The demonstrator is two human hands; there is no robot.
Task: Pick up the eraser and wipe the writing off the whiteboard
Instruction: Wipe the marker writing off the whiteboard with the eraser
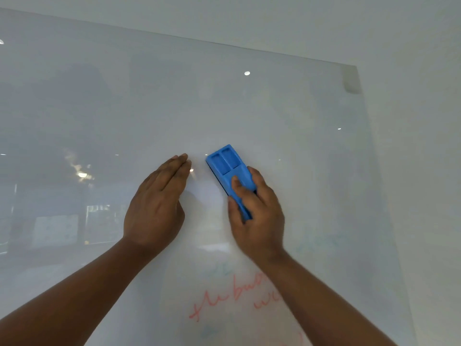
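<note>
Gripping the blue eraser (230, 174) near its lower end, the right hand (257, 211) is closed on it, thumb across the back and fingers wrapped along the far edge, pressing its dark pad side against the whiteboard (274, 101). The left hand (156, 208) lies flat beside it, fingers straight and together, holding nothing, apparently bracing on the glossy surface; the two hands sit near each other but apart. The eraser's long axis runs diagonally, its free end with two recessed pockets pointing up and to the left, its held end down and to the right. The pickup step is judged complete and wiping is in hand. The board around and above the hands reads clean apart from reflections. Red writing (232, 295) remains below the wrists, with faint greenish traces (321, 242) to the lower right, so a fair share of wiping is left.
</note>
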